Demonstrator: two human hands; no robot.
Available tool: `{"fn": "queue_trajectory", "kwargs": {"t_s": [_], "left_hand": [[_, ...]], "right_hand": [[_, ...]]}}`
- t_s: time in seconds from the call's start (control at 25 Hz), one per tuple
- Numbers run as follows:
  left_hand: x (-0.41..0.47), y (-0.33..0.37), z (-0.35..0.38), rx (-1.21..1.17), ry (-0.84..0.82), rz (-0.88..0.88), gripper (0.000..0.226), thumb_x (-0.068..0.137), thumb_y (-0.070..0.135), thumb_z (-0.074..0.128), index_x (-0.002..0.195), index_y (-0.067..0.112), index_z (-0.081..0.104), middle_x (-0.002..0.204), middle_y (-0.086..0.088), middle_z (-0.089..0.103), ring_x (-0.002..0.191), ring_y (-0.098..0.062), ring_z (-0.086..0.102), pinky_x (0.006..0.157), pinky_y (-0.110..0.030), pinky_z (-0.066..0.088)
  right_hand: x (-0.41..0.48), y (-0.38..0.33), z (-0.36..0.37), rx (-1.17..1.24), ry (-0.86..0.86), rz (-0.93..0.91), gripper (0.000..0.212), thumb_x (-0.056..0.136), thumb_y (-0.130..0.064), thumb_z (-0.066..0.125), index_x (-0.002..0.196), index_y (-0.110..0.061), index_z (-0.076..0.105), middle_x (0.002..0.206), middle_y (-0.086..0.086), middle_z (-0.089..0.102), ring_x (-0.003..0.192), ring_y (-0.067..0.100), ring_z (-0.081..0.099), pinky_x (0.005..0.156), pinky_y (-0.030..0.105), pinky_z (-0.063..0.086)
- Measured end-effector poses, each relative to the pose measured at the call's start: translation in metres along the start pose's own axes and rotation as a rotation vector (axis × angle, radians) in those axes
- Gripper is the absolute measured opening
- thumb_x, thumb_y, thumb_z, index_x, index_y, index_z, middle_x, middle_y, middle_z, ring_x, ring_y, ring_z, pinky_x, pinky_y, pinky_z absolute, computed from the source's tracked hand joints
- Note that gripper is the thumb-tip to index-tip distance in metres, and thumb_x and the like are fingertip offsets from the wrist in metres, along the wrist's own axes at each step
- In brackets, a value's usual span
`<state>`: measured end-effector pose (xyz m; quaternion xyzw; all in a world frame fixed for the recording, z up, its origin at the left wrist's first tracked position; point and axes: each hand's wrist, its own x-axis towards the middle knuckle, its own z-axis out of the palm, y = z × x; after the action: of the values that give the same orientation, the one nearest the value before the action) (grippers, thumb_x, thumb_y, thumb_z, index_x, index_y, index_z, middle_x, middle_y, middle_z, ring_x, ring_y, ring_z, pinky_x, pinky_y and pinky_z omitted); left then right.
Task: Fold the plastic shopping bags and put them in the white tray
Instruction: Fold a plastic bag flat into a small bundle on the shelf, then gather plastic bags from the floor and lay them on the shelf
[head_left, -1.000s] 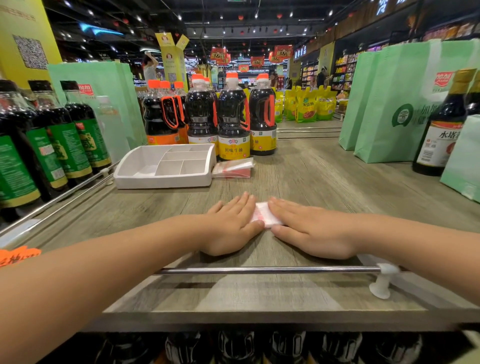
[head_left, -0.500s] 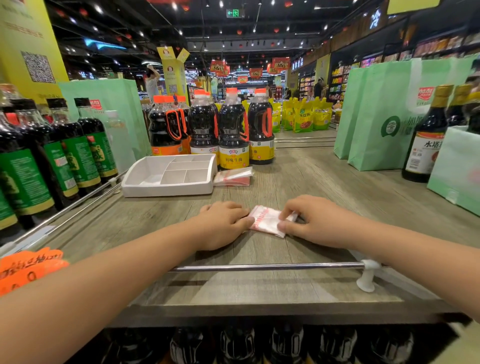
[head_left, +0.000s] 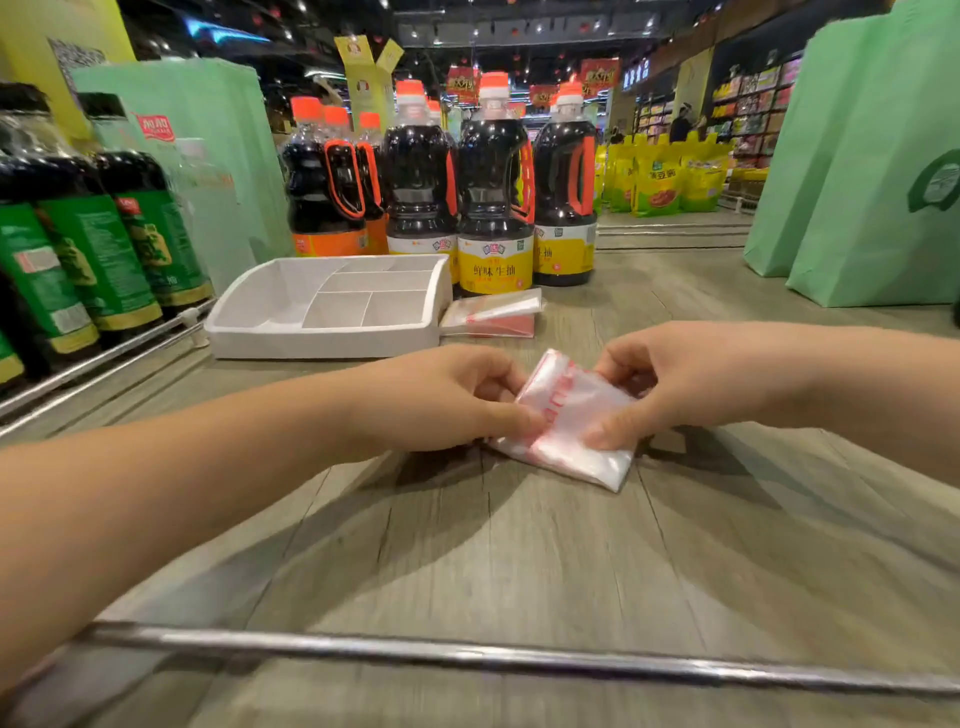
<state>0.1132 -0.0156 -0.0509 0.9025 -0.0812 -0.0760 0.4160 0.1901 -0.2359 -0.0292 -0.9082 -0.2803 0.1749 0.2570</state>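
A: What changed?
B: Flat palms pressed it a second ago; now the left hand (head_left: 452, 400) and right hand (head_left: 675, 384) pinch the folded bag (head_left: 576, 426) over the desk (head_left: 519, 545), near the white tray (head_left: 322, 343).
A: Heading?
B: Long axis skewed, left to near-right.

Your left hand (head_left: 447, 400) and right hand (head_left: 675, 382) pinch the folded bag (head_left: 571, 415) and cover its side edges; its red print is too smeared to read. Both forearms run off frame at 3 and 9 o'clock. The green paper bag (head_left: 872, 182) at 2 o'clock is cropped. The metal rail (head_left: 467, 649) at 6 o'clock is blurred.
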Motion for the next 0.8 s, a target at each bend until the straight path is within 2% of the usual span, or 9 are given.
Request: {"fn": "queue_trajectory", "kwargs": {"t_s": [0.16, 0.28, 0.4, 0.48, 0.52, 0.6, 0.64, 0.68, 0.8], "left_hand": [[0.011, -0.015, -0.003, -0.258, 0.194, 0.007, 0.015, 0.09, 0.028, 0.07, 0.099, 0.019, 0.063, 0.091, 0.001, 0.074, 0.062, -0.018, 0.064, 0.057, -0.03, 0.054], [0.014, -0.008, -0.015, -0.485, 0.394, -0.097, 0.021, 0.086, 0.02, 0.072, 0.104, 0.015, 0.062, 0.085, -0.005, 0.075, 0.053, -0.022, 0.069, 0.054, -0.029, 0.058], [0.03, 0.009, -0.04, -0.514, 0.558, -0.09, 0.03, 0.087, 0.021, 0.074, 0.113, 0.027, 0.059, 0.085, -0.003, 0.074, 0.056, -0.022, 0.07, 0.053, -0.026, 0.056], [0.054, 0.011, -0.058, -0.38, 0.671, -0.027, 0.024, 0.09, 0.029, 0.072, 0.11, 0.035, 0.061, 0.097, 0.004, 0.068, 0.067, -0.022, 0.071, 0.052, -0.025, 0.055], [0.068, 0.011, -0.064, -0.249, 0.714, -0.012, 0.018, 0.092, 0.031, 0.07, 0.108, 0.035, 0.063, 0.104, 0.007, 0.064, 0.077, -0.018, 0.07, 0.058, -0.026, 0.056], [0.092, 0.009, -0.066, 0.027, 0.713, -0.012, 0.018, 0.093, 0.022, 0.065, 0.111, 0.026, 0.064, 0.122, 0.003, 0.055, 0.107, -0.013, 0.06, 0.09, -0.022, 0.051], [0.102, 0.009, -0.067, 0.129, 0.671, -0.038, 0.025, 0.093, 0.014, 0.061, 0.118, 0.018, 0.061, 0.132, -0.003, 0.047, 0.118, -0.017, 0.053, 0.099, -0.016, 0.042], [0.11, 0.009, -0.066, 0.224, 0.6, -0.085, 0.033, 0.093, 0.009, 0.056, 0.126, 0.012, 0.055, 0.139, -0.008, 0.038, 0.124, -0.023, 0.048, 0.103, -0.019, 0.04], [0.119, 0.016, -0.06, 0.557, 0.303, -0.376, 0.056, 0.091, 0.007, 0.051, 0.144, 0.013, 0.035, 0.155, -0.009, 0.021, 0.131, -0.03, 0.043, 0.094, -0.041, 0.049]], "right_hand": [[0.041, 0.004, 0.002, 0.301, -0.003, -0.115, 0.048, 0.064, -0.04, 0.083, 0.106, -0.025, 0.064, 0.093, -0.001, 0.077, 0.071, 0.012, 0.067, 0.06, 0.024, 0.052], [0.065, 0.003, 0.011, 0.67, 0.027, -0.159, 0.048, 0.066, -0.029, 0.079, 0.11, -0.017, 0.064, 0.093, 0.007, 0.077, 0.071, 0.013, 0.07, 0.057, 0.022, 0.055], [0.086, -0.013, 0.001, 0.943, 0.169, -0.098, 0.044, 0.07, -0.019, 0.081, 0.11, -0.014, 0.063, 0.092, 0.004, 0.078, 0.078, 0.016, 0.075, 0.06, 0.023, 0.057], [0.108, -0.031, -0.019, 0.978, 0.316, -0.035, 0.039, 0.078, -0.013, 0.081, 0.112, -0.015, 0.061, 0.094, 0.003, 0.077, 0.078, 0.013, 0.074, 0.06, 0.022, 0.055], [0.122, -0.036, -0.029, 0.946, 0.383, -0.004, 0.039, 0.081, -0.013, 0.081, 0.113, -0.014, 0.059, 0.094, 0.003, 0.077, 0.076, 0.012, 0.073, 0.059, 0.02, 0.052], [0.152, -0.039, -0.041, 0.859, 0.456, 0.044, 0.042, 0.082, -0.015, 0.081, 0.114, -0.012, 0.054, 0.099, 0.008, 0.073, 0.077, 0.015, 0.069, 0.061, 0.021, 0.049], [0.166, -0.04, -0.045, 0.806, 0.461, 0.073, 0.043, 0.081, -0.016, 0.082, 0.112, -0.013, 0.052, 0.1, 0.01, 0.07, 0.08, 0.02, 0.067, 0.062, 0.024, 0.049], [0.178, -0.039, -0.046, 0.747, 0.458, 0.106, 0.043, 0.08, -0.016, 0.082, 0.11, -0.014, 0.052, 0.098, 0.009, 0.067, 0.08, 0.023, 0.065, 0.064, 0.027, 0.049], [0.194, -0.035, -0.035, 0.614, 0.435, 0.205, 0.041, 0.077, -0.014, 0.084, 0.104, -0.019, 0.054, 0.091, 0.003, 0.064, 0.079, 0.02, 0.061, 0.066, 0.028, 0.048]]}}
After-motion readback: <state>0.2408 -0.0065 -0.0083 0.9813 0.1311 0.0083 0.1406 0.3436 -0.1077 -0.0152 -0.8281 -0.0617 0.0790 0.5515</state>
